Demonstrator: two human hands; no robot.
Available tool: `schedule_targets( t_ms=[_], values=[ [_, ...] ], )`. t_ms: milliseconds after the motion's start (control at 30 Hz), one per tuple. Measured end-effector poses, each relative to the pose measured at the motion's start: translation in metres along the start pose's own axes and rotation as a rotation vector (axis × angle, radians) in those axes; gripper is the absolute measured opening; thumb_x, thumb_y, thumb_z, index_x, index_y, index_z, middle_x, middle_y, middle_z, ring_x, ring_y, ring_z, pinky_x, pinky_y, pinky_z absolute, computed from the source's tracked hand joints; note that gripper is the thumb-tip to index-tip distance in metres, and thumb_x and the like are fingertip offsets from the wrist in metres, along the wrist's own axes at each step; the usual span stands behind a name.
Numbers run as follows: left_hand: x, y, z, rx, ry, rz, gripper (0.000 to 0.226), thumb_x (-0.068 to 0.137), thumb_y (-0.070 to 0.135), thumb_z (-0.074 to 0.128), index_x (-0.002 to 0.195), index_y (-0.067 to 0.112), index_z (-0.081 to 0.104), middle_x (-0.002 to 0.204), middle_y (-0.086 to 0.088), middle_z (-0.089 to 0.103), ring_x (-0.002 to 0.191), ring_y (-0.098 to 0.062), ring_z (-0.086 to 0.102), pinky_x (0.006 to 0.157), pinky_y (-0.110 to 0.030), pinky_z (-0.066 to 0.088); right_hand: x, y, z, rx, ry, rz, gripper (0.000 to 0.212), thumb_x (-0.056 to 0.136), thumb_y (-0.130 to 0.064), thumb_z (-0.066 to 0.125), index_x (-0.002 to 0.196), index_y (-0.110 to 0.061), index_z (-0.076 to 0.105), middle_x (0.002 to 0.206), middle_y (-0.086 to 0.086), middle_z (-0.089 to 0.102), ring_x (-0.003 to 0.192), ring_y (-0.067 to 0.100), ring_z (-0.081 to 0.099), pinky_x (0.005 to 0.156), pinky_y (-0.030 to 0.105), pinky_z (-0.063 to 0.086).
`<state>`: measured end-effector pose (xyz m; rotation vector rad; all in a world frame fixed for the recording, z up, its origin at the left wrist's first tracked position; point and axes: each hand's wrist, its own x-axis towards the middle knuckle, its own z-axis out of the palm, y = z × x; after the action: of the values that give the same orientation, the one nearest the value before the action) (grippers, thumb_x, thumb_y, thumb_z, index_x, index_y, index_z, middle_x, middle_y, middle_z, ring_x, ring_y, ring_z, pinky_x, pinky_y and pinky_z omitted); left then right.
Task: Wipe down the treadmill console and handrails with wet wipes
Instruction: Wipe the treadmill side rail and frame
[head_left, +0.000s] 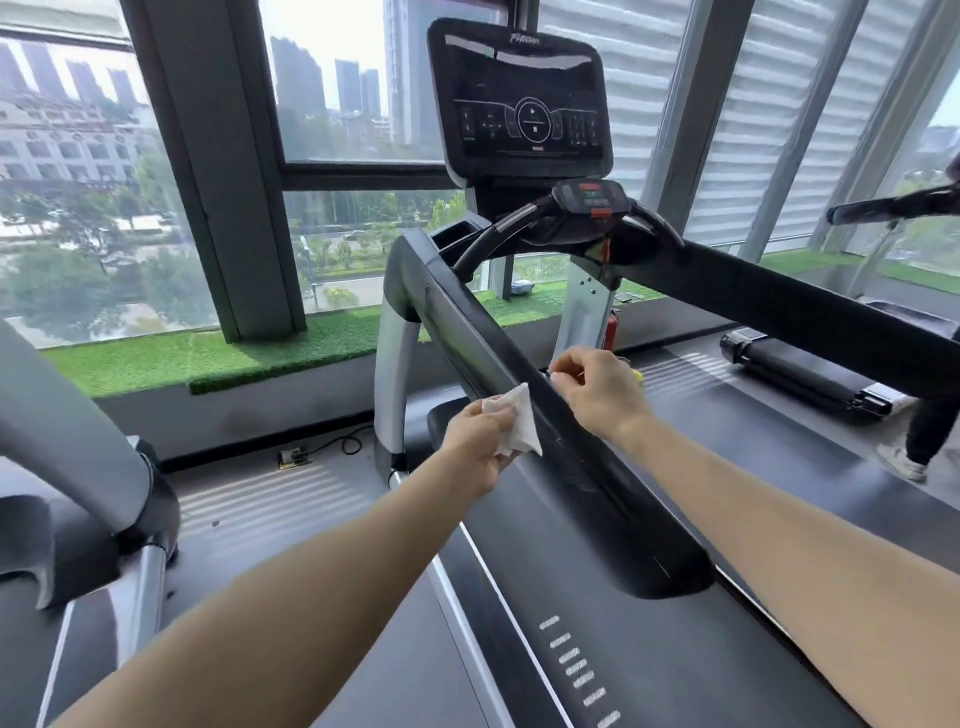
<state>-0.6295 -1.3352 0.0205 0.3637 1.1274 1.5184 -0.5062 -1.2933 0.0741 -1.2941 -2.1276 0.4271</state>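
The treadmill's black left handrail (550, 426) runs diagonally from the console area toward me. My left hand (480, 439) grips a folded white wet wipe (514, 421) against the rail's left side. My right hand (597, 392) is over the rail's right side with its fingers curled, pinching something small and white; a bit of yellow shows behind it. The dark console screen (522, 98) stands upright at the top, with a smaller control panel (592, 197) and curved grips below it. The right handrail (810, 317) stretches off to the right.
Another treadmill's grey arm (78, 452) is close on the left. A further treadmill (800, 374) lies at the right, with a person's leg and shoe (914, 452) beside it. Windows and a strip of green turf (208, 358) run along the front. The belt (649, 649) lies below.
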Motion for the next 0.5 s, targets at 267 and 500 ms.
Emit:
schedule_targets(
  t_ms=[267, 500],
  values=[
    [0.056, 0.044, -0.009, -0.125, -0.106, 0.025, 0.021, 0.098, 0.009, 0.045, 0.116, 0.002, 0.053, 0.104, -0.016, 0.063, 0.076, -0.018, 0.062, 0.059, -0.025, 0.055, 0.045, -0.029, 0.055, -0.097, -0.070, -0.010, 0.033, 0.088, -0.029, 0.063, 0.111, -0.007, 0.056, 0.109, 0.013, 0.059, 0.100, 0.028, 0.057, 0.086, 0.035, 0.045],
    [0.139, 0.086, -0.043, 0.022, -0.111, 0.085, 0.011, 0.097, 0.014, 0.050, 0.087, 0.016, 0.052, 0.074, -0.002, 0.058, 0.061, -0.012, 0.052, 0.061, -0.022, 0.047, 0.130, -0.038, 0.110, -0.182, -0.008, -0.083, 0.017, 0.087, -0.009, 0.050, 0.071, -0.010, 0.053, 0.082, 0.012, 0.056, 0.080, 0.033, 0.054, 0.061, 0.030, 0.031]
  ],
)
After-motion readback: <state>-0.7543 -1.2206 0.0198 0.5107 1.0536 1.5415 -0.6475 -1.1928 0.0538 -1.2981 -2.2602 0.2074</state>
